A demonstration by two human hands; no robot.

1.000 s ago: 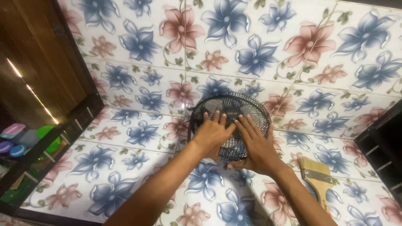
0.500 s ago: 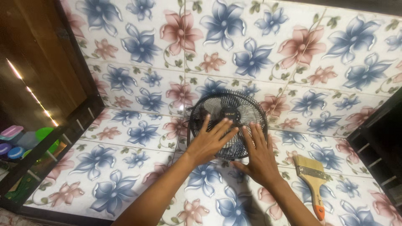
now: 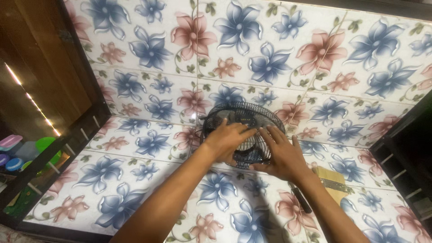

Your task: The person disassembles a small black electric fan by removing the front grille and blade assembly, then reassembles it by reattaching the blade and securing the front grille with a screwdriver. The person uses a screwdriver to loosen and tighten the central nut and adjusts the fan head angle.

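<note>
Fan [image 3: 245, 130], small and black with a round wire grille, stands on the flowered tile counter [image 3: 135, 180] against the tiled wall, and both hands are on its face. The left hand [image 3: 225, 139] lies flat across the grille's left half, fingers loosely spread and pressing on the wires rather than gripping. The right hand [image 3: 281, 155] rests open on the lower right rim, fingers fanned up over the mesh, closed around nothing. Just right of that wrist lies a brush [image 3: 330, 182] with a pale wooden handle; a dark tool [image 3: 300, 199] is partly hidden under the forearm.
</note>
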